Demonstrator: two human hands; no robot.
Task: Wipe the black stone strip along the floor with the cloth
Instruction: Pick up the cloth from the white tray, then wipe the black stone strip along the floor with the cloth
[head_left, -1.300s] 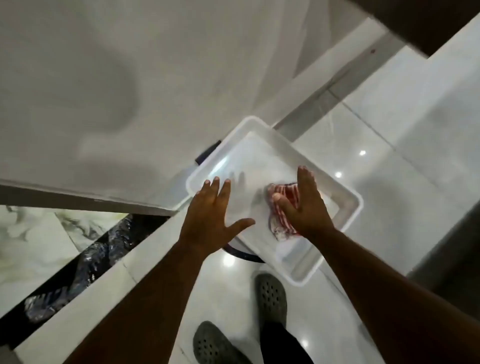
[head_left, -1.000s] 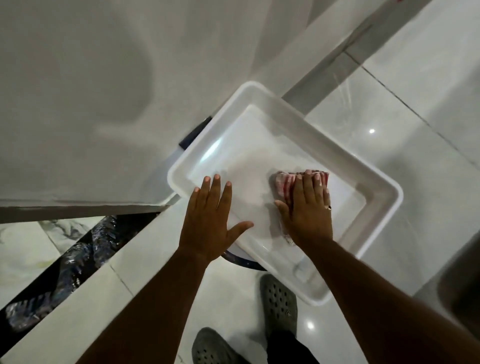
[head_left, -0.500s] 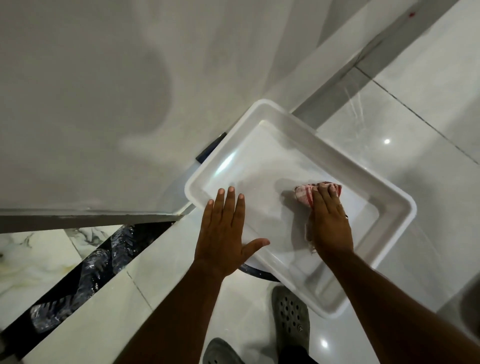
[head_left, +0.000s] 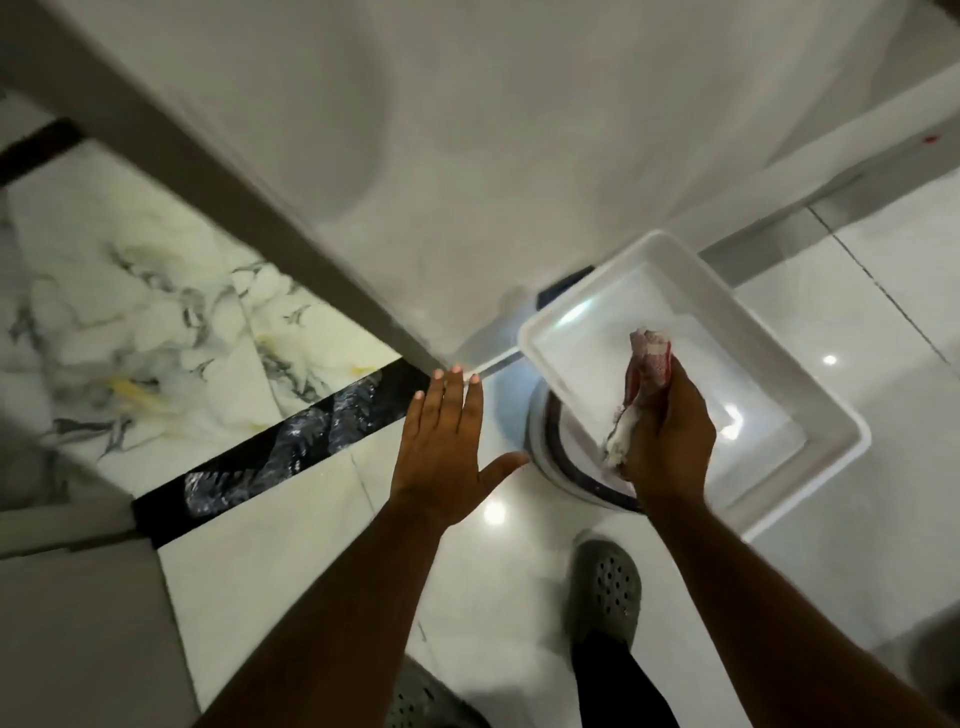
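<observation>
Right now, head view only:
Right hand (head_left: 670, 431): closed round the cloth (head_left: 645, 366), lifted over the white tray (head_left: 810, 374), centre-right of frame; thumb side toward camera.
Cloth: bunched, red-and-white striped w/ a pale frayed end hanging below the palm; top end sticks up past the fingers. Can't tell if it touches the tray floor.
Left hand (head_left: 449, 441): flat & spread wide, nothing in it, palm down, centre of frame; fingertips near the lower corner of the wall panel (head_left: 467, 156).
Black stone strip (head_left: 291, 447): runs diagonally from lower left up toward centre, between veined marble tile (head_left: 156, 322) on its upper-left side and plain white floor tile (head_left: 270, 561) on its lower-right side; glossy patches along it. Left fingertips sit just beside its upper end; cloth well apart from it.
Tray: rectangular, tilted in frame, resting on a round blue-rimmed object (head_left: 550, 441), partly hidden, so type unclear.
Feet: grey perforated clog (head_left: 605, 592) at bottom centre, a second clog (head_left: 421, 701) cut off at bottom edge.
</observation>
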